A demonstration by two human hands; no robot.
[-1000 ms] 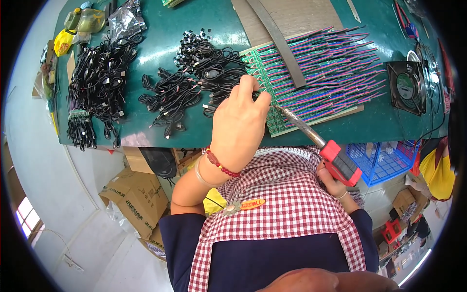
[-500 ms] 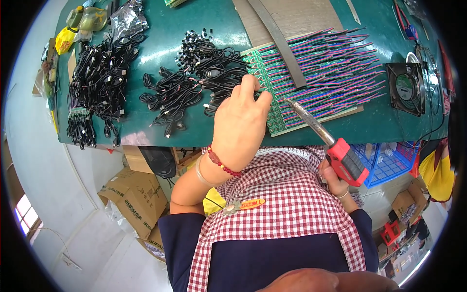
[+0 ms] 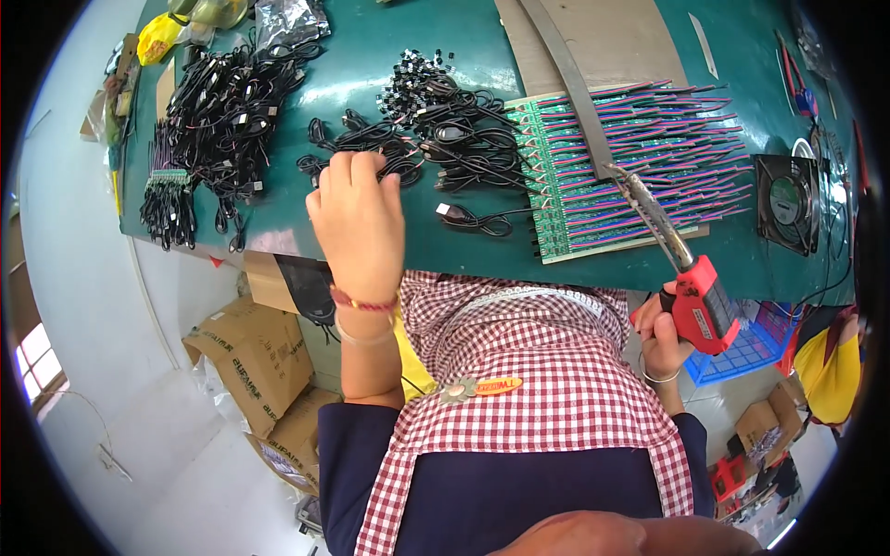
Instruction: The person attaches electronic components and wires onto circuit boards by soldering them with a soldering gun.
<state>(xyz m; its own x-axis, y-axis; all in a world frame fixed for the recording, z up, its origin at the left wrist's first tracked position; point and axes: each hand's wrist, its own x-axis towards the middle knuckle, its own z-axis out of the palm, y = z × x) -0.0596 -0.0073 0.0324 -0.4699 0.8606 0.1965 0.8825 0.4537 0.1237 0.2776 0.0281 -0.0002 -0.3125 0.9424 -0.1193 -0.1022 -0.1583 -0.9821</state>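
Note:
My left hand [image 3: 357,222] is at the near edge of a loose pile of black cables [image 3: 408,157], its fingers bent down and drawn together. Their tips are hidden, so what they pinch does not show. In my right hand [image 3: 660,341] is a soldering iron [image 3: 700,301] with a red and black handle. Its metal tip is above a row of green circuit boards [image 3: 547,190], close to the end of a flat grey metal bar [image 3: 579,102]. Striped wires [image 3: 667,167] fan rightward from the boards. One black USB cable [image 3: 473,220] lies against the boards' left side.
A large heap of black cables [image 3: 218,130] covers the table's left part. Small black parts [image 3: 417,83] are piled behind the middle cables. A black fan [image 3: 786,204] stands at right. Below the table are a blue basket [image 3: 742,347] and cardboard boxes [image 3: 255,361].
My left hand has moved left from the circuit boards to the loose cables, uncovering a USB cable beside the boards. The soldering iron has shifted right in the picture, and the view has shifted too.

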